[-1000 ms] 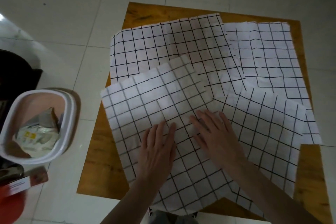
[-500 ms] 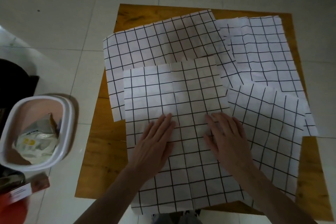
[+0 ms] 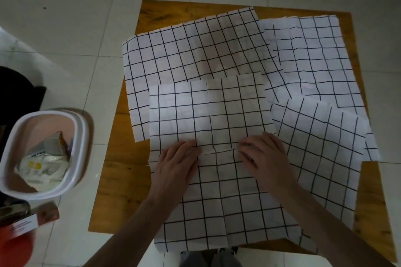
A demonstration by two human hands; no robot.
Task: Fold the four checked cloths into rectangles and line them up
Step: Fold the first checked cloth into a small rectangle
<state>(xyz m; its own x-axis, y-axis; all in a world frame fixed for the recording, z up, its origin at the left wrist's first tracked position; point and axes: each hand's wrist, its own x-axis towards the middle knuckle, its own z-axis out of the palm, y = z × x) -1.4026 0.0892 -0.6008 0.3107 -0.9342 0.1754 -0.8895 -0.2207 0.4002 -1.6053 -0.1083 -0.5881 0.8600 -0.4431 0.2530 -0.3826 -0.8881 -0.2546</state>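
on tiled floor (image 3: 65,34) (pale), wooden table (image 3: 121,180), white bin (image 3: 80,132)

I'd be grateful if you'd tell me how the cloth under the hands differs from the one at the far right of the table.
The near cloth lies on top, overlapping its neighbours; the far-right cloth is partly covered by two others. The near cloth has both hands on it, left hand and right hand; the far-right cloth is untouched. The near cloth overhangs the table's near edge. Both are white with black checks and unfolded.

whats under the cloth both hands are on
The front cloth overlaps the back-left cloth and the right cloth, on the wooden table. Both hands, left and right, lie on it. How far they reach underneath is hidden.
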